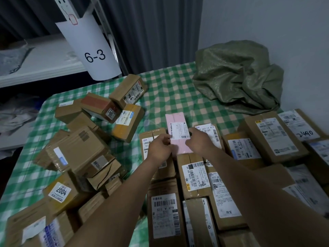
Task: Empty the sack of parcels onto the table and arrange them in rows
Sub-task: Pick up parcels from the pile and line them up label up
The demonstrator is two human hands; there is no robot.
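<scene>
We find both hands on one pink flat parcel [176,125] with a white printed label. The left hand [160,148] curls its fingers round the parcel's left edge at the near end, and the right hand [199,141] grips the right edge opposite, fingers bent over it, so neither hand is spread. The parcel's far end juts out beyond the knuckles; we cannot tell whether it rests on the boxes below. Under the wrists and off to the right of the right hand, brown cardboard parcels [194,177] lie side by side in rows, labels up, on the desk [169,97] with its green-and-white checked cloth. Left of the left hand sits a loose heap of brown cardboard boxes [83,148]. Well beyond the right hand, the crumpled green woven sack [236,75] lies slumped by the wall.
</scene>
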